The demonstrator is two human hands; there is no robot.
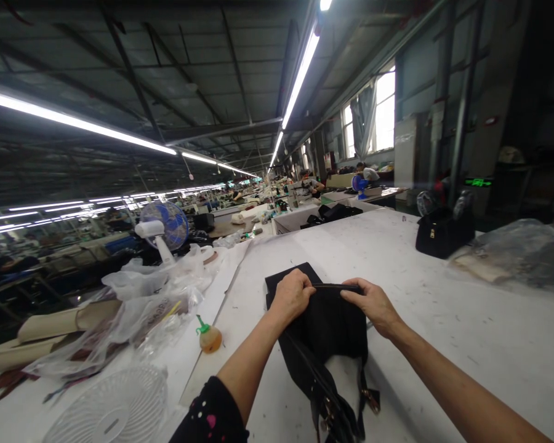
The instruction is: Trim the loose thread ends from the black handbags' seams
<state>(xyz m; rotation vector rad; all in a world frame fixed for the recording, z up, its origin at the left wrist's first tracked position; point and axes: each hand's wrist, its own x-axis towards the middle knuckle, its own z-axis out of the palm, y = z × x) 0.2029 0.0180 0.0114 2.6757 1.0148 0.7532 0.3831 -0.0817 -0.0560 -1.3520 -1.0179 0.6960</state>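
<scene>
A black bag lies on the white table right in front of me, its straps and metal buckles trailing toward the near edge. My left hand is closed on the bag's top edge at the left. My right hand pinches the same top edge at the right, along what looks like a zipper line. Both forearms reach in from the bottom of the view.
A small bottle with a green cap stands left of the bag. Plastic bags, paper rolls and a white fan guard crowd the left. A blue desk fan, another black bag and a plastic-wrapped pile stand farther off.
</scene>
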